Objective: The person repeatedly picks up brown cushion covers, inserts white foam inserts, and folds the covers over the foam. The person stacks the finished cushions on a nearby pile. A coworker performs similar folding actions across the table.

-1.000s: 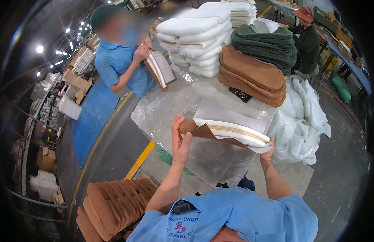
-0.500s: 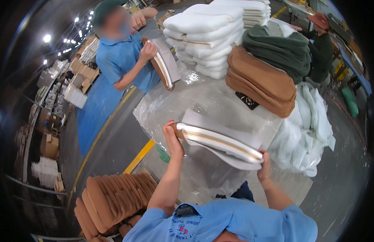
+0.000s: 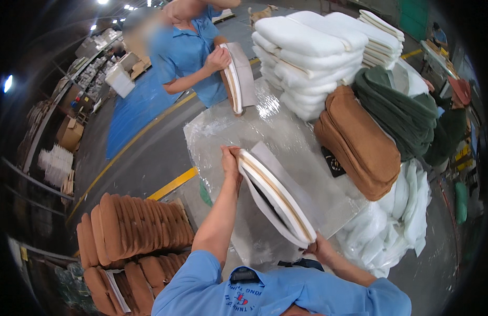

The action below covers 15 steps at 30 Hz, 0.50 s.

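Observation:
Between my two hands a long foam seat cushion [image 3: 279,199] is held on edge above the plastic-covered table [image 3: 215,142]. Its white foam has a tan layer along the middle, and grey fabric [image 3: 270,160] stands out at its sides. My left hand [image 3: 230,159] is closed around the far left end. Around the near right end my right hand [image 3: 318,250] is closed, its fingers partly hidden by the cushion. A dark gap shows between the foam and the near grey flap. The cushion slants from far left to near right.
White foam pads [image 3: 307,52] are stacked at the table's back. Brown cushion covers [image 3: 360,142] and dark green covers [image 3: 394,110] lie to the right, beside clear plastic bags [image 3: 391,210]. Across the table a co-worker [image 3: 188,58] holds a similar cushion. Brown cushions [image 3: 133,226] stand lower left.
The cushion has turned to a steeper slant, its right end swinging nearer to me along with my right hand. My head view has shifted. The co-worker's other arm has moved.

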### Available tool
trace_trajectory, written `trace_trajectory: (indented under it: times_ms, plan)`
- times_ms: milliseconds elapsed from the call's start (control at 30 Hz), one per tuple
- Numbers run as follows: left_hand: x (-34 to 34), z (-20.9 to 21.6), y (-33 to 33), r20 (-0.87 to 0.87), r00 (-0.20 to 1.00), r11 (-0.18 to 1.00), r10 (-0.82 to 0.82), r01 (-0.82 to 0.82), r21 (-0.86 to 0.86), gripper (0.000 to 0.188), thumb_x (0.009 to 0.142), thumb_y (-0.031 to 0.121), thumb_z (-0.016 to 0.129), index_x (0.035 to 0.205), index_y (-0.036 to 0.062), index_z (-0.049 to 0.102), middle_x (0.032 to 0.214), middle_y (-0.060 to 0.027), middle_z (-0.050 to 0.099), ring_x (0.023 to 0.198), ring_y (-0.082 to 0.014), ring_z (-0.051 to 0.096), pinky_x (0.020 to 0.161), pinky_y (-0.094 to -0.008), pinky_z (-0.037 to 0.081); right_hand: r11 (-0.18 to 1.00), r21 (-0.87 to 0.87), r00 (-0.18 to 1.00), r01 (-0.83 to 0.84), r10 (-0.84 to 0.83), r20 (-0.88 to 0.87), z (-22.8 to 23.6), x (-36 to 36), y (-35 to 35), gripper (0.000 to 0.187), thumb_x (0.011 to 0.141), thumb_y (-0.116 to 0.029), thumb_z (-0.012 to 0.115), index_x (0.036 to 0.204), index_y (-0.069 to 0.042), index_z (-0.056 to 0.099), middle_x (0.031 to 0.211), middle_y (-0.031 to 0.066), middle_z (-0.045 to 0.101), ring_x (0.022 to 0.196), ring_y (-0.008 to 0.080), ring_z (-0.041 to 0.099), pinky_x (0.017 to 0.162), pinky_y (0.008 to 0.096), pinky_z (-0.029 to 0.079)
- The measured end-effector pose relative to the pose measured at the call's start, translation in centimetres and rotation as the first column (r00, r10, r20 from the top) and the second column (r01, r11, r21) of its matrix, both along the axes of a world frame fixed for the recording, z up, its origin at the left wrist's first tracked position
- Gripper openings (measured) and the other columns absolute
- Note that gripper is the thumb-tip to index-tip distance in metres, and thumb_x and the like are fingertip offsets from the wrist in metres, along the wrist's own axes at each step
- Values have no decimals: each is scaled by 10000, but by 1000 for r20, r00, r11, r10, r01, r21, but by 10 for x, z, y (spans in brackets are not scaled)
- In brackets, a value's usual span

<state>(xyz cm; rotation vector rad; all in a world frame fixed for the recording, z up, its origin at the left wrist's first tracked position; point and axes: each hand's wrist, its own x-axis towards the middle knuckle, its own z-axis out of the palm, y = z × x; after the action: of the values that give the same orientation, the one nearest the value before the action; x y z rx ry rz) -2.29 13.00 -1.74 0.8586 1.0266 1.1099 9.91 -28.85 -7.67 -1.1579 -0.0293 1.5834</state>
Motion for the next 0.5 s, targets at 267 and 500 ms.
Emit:
trace_trajectory:
  times_ms: [267, 500]
  plan:
    - [19, -3, -7, 98, 970, 975, -220, 217, 43, 797, 1109, 636, 194, 931, 47, 700, 922, -89, 702, 858, -206, 632, 850, -343, 516, 829, -54, 747, -557, 529, 403, -35, -1, 6, 453, 1044, -214, 570, 1456, -25, 583, 1200, 126, 732, 1012, 204, 691, 920, 360, 542]
    - [15, -18, -12, 68, 974, 972, -215, 207, 110, 750, 1123, 599, 202, 1062, 49, 707, 1036, -90, 704, 921, -183, 642, 856, -331, 536, 927, 50, 879, -371, 333, 343, -27, 64, 135, 397, 1075, -283, 602, 1365, -14, 631, 1110, 80, 737, 918, 165, 679, 809, 303, 536]
